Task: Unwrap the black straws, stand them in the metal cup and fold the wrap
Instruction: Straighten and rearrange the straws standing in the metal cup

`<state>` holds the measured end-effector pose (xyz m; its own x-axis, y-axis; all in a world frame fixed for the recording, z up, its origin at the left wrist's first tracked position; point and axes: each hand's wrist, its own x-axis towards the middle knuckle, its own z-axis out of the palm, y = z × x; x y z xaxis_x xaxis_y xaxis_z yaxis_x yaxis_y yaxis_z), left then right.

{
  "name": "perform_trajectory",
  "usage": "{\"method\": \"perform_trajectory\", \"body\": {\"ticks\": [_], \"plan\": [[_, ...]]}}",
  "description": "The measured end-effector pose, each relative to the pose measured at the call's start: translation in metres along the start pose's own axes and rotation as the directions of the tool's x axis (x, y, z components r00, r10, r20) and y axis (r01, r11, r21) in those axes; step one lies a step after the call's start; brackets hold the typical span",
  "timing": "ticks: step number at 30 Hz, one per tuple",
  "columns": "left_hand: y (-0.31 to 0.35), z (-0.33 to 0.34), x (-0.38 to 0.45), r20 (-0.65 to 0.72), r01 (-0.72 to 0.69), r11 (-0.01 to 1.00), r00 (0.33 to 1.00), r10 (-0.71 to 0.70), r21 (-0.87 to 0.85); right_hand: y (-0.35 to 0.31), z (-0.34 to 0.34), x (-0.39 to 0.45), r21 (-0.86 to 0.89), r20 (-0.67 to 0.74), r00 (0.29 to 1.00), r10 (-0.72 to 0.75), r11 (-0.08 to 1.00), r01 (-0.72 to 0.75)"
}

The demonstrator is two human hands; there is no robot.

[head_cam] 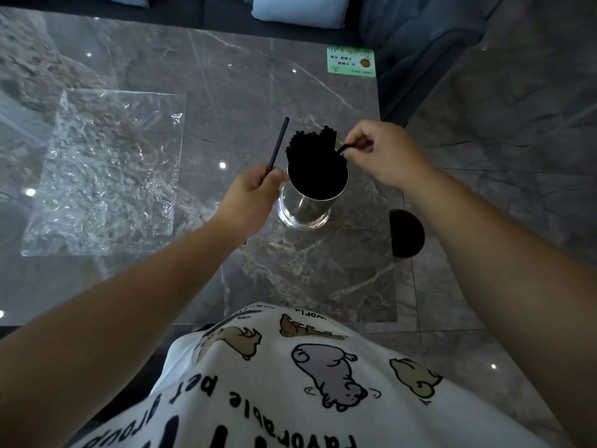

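Observation:
A shiny metal cup (303, 208) stands on the grey marble table, packed with several black straws (311, 153) that rise above its rim. My left hand (250, 197) is just left of the cup and pinches one black straw (278, 142) that points up and away. My right hand (384, 153) hovers over the cup's right rim, fingers closed on the end of another black straw (345, 148). The clear crinkled plastic wrap (106, 176) lies flat and spread out on the table to the left, apart from both hands.
A green printed card (351, 61) lies near the table's far right corner. A dark round stool or lid (407, 234) shows beyond the table's right edge (399, 253). A dark sofa with pale blue cushions (300, 9) lines the far side. Tiled floor lies to the right.

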<state>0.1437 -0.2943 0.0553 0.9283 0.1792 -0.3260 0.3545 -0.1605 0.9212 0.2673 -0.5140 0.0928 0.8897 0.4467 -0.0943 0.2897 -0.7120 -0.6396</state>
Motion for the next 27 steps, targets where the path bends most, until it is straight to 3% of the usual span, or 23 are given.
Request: {"method": "perform_trajectory", "body": {"ticks": [12,21,27], "plan": [[-0.004,-0.004,0.007,0.001,-0.003,1.000,1.000,0.003,-0.014,-0.006,0.001,0.002,0.059,0.202,0.979,0.038,0.997,-0.051],[-0.002,-0.006,0.009,0.011,-0.014,1.000,1.000,0.014,-0.015,-0.008,0.000,0.002,0.248,-0.090,0.993,0.082,0.967,-0.058],[-0.003,-0.002,0.009,0.019,-0.027,0.999,0.999,0.028,-0.020,-0.012,0.000,0.002,0.359,-0.162,0.982,0.094,0.933,-0.030]]}}
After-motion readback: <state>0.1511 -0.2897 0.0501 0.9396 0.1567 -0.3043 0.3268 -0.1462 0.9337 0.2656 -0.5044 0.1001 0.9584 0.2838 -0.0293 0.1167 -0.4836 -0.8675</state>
